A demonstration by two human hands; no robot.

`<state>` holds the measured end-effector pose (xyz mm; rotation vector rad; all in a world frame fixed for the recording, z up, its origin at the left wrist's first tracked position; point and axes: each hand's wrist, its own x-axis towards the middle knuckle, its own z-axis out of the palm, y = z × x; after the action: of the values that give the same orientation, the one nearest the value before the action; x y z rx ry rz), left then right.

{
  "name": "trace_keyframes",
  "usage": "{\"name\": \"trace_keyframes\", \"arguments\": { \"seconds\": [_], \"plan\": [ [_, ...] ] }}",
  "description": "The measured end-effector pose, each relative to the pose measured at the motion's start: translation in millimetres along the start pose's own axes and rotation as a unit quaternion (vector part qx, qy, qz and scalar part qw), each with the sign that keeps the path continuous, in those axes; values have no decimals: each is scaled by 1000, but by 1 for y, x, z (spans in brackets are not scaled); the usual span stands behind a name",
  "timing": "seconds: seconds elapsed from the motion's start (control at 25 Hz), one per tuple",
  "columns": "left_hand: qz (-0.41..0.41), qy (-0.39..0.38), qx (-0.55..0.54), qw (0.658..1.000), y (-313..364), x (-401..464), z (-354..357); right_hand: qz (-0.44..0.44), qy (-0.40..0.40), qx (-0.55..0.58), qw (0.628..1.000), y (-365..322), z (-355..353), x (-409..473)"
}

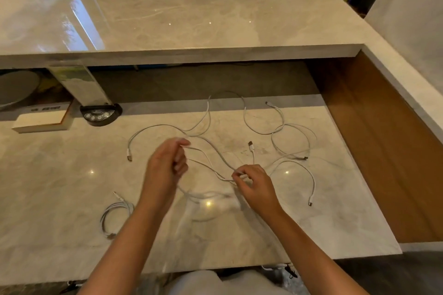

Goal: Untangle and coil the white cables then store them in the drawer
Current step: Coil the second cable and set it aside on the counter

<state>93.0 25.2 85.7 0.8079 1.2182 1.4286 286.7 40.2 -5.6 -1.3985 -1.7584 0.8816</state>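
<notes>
1. A white book-like block [43,122] is lying at the far left of the marble desk [60,187], with a dark round device [100,114] sitting just beside it at the foot of a glossy pillar [81,86].
2. A coiled white cable [115,217] is resting on the desk near the left forearm, apart from the others, one plug end sticking out toward the back.
3. The left hand [167,163] is hovering above the desk with its fingers curled, pinching a strand of the tangled white cables [215,151] between thumb and forefinger; the hand is blurred, so the exact grip is hard to make out.
4. The tangle is spreading across the middle of the desk, loops crossing one another, with a loose plug end [129,157] lying to the left of the left hand and a blurred stretch of cable hanging between the two hands.
5. The right hand [254,182] is pinching the strands where several cross, fingertips closed on them.
6. Further right, more loops are lying flat, one plug [310,203] ending near the desk's right edge, beside a brown wooden panel [374,151].
</notes>
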Motion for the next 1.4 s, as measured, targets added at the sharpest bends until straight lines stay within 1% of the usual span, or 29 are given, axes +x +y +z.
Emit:
{"name": "trace_keyframes", "arguments": {
  "seconds": [0.08, 0.12, 0.2, 0.24, 0.28, 0.32, 0.4, 0.44, 0.52, 0.56, 0.6, 0.64, 0.68, 0.72, 0.76, 0.8, 0.84, 0.88, 0.92, 0.96, 1.0, 1.08, 1.12, 1.16, 1.2, 1.24, 1.28, 1.32, 1.4],
  "plan": [
    [22, 29, -72, 997, 22, 19, -8, -6, -18, -36, 999, 5, -11, -1],
    [28, 46, -97, 994, 30, 27, -14, -24, -5, -78, 997, 7, -18, -1],
    [14, 89, -167, 982, 37, 39, -24, -64, 49, -178, 981, 14, -33, 3],
    [3, 112, -198, 974, 36, 43, -30, -67, 83, -202, 973, 17, -42, 7],
    [-5, 135, -205, 970, 32, 46, -33, -51, 106, -198, 973, 17, -52, 10],
    [-12, 150, -177, 973, 27, 47, -34, -19, 109, -159, 981, 12, -62, 14],
    [-22, 152, -35, 987, 10, 46, -28, 64, 58, -7, 996, -13, -80, 27],
    [-26, 133, 51, 989, 1, 45, -21, 94, 29, 66, 993, -30, -88, 35],
    [-22, 77, 211, 974, -17, 44, -7, 136, -29, 170, 976, -68, -102, 51],
    [-5, 52, 288, 956, -24, 45, -1, 153, -58, 208, 964, -85, -107, 59],
    [19, 41, 373, 927, -29, 48, 5, 166, -80, 246, 952, -99, -112, 65],
    [40, 51, 459, 886, -30, 50, 11, 177, -91, 292, 935, -110, -114, 70],
    [68, 81, 521, 847, -28, 50, 16, 189, -90, 350, 913, -119, -116, 74],
    [115, 118, 535, 828, -23, 47, 22, 206, -81, 417, 881, -126, -117, 78],
    [181, 139, 505, 832, -19, 41, 29, 230, -70, 488, 839, -131, -117, 80],
    [237, 124, 449, 853, -15, 32, 36, 253, -64, 557, 788, -135, -116, 82],
    [259, 66, 378, 886, -11, 20, 44, 270, -61, 615, 738, -138, -114, 83],
    [236, -27, 313, 920, -7, 9, 53, 280, -63, 656, 698, -142, -111, 84],
    [178, -126, 269, 938, -4, -2, 64, 285, -69, 682, 670, -146, -108, 85],
    [113, -200, 237, 944, -4, -9, 75, 287, -80, 696, 653, -150, -104, 85],
    [64, -232, 216, 946, -5, -14, 82, 287, -93, 701, 646, -154, -100, 85],
    [10, -230, 169, 958, -3, -15, 90, 287, -118, 693, 651, -160, -96, 88],
    [-18, -229, 115, 966, 1, -17, 90, 285, -122, 677, 668, -161, -96, 91],
    [-66, -226, 41, 971, 3, -17, 87, 282, -117, 655, 691, -160, -96, 95],
    [-128, -223, -50, 965, 8, -19, 83, 281, -105, 631, 715, -158, -96, 99],
    [-178, -227, -134, 948, 12, -20, 80, 281, -88, 608, 737, -153, -95, 104],
    [-203, -231, -193, 932, 16, -23, 77, 283, -70, 587, 755, -148, -95, 107],
    [-205, -222, -216, 928, 18, -24, 75, 283, -55, 567, 772, -142, -93, 110],
    [-189, -183, -213, 941, 21, -22, 75, 283, -47, 509, 812, -129, -88, 114]
  ]
}}
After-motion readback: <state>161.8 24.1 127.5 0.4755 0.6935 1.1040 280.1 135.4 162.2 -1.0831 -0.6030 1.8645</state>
